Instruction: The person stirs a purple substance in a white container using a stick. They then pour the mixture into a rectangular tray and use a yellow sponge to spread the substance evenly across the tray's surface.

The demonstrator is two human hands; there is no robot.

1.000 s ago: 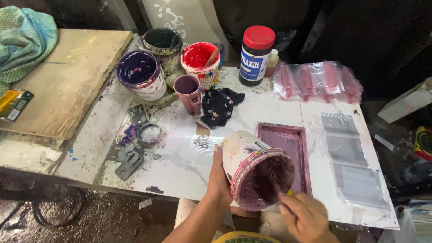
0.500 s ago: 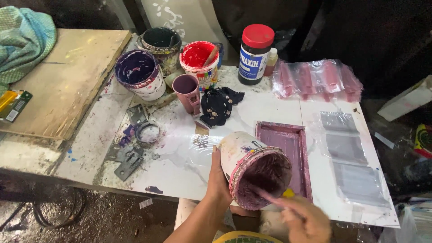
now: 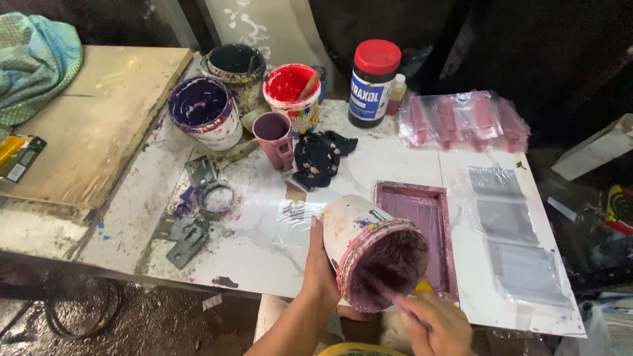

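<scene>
Paint tub (image 3: 369, 247) tilted toward the camera, gripped by left hand (image 3: 321, 267); right hand (image 3: 435, 323) grasps a stick inside it

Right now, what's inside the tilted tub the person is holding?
The tilted tub is coated inside with dark purple paint, and a stick held by the right hand pokes into it. The stick's tip and the tub's bottom are hidden.

Bright overhead light, dim surroundings, glare on plastic, sharp focus
</scene>
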